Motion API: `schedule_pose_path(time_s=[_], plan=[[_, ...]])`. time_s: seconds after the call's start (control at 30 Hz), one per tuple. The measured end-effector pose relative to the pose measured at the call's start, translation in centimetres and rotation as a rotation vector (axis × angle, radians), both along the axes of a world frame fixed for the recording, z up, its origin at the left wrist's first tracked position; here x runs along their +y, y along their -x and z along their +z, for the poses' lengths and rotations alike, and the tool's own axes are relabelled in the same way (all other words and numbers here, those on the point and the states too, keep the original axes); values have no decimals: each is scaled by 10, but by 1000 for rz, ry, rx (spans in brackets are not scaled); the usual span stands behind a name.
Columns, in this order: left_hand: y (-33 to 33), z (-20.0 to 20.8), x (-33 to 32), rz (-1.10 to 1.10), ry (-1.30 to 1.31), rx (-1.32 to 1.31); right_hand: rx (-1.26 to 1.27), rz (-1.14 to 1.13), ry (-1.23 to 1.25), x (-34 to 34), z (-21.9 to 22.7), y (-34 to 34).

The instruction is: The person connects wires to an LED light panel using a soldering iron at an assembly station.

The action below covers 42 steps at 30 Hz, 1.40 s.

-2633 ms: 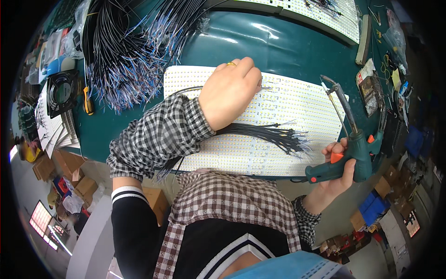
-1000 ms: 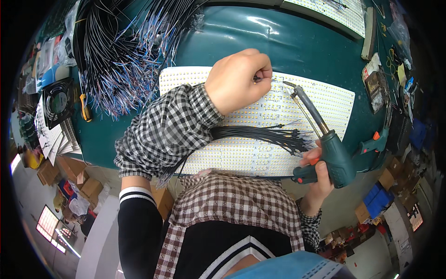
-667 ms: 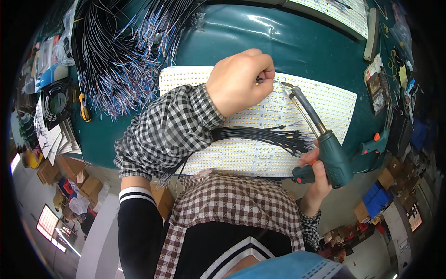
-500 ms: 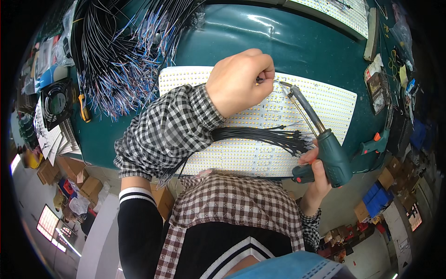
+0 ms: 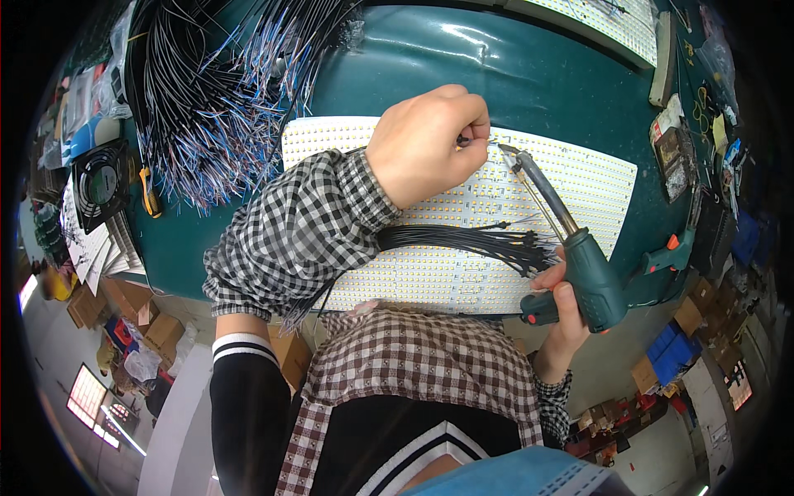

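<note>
Fingers (image 5: 475, 116) of the left hand (image 5: 426, 149), in the head view, pinch a thin black cable (image 5: 461, 142); the right hand (image 5: 566, 328) is wrapped round a green soldering gun (image 5: 599, 281) at the right of a white LED board (image 5: 571, 182); its long barrel slants up-left, tip just beside the left fingertips. Nearer the body, a black cable bundle (image 5: 455, 237) crosses the board; the checked left sleeve (image 5: 298, 219) hides part of both.

I can't read any words or numbers here. The fan (image 5: 101, 185) has a small label (image 5: 102, 181) in its middle, but it is too blurry for me. The board (image 5: 571, 178) in front of me has tiny marks (image 5: 481, 197), too small to read.
</note>
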<state>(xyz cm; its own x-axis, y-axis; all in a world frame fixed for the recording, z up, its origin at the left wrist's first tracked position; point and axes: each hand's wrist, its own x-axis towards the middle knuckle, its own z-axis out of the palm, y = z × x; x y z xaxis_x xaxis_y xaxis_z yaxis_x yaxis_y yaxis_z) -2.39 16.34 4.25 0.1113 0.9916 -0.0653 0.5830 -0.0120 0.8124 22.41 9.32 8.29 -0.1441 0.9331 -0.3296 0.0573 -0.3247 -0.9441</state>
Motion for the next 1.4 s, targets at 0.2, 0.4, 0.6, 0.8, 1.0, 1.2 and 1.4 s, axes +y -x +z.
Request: schedule_pose_path(time_s=[0.2,0.4,0.6,0.8,1.0,1.2,1.4], plan=[[0,1,0,1,7,3,-84,9,-55,-3,-4,-6],[0,1,0,1,16,5,-61,-2,-28,-3,-3,-5],[-1,5,-2,0,33,-19,-74,-68,-32,-3,-2,0],[-2,7,6,-24,33,-13,-56,-73,-31,-1,0,-4],[-2,2,8,-21,68,-46,-61,-88,-12,-4,-1,-5],[-2,5,7,-17,57,-36,-39,-46,5,-3,-1,-5],[-5,4,9,-25,54,-2,-27,-9,3,-1,-2,-7]])
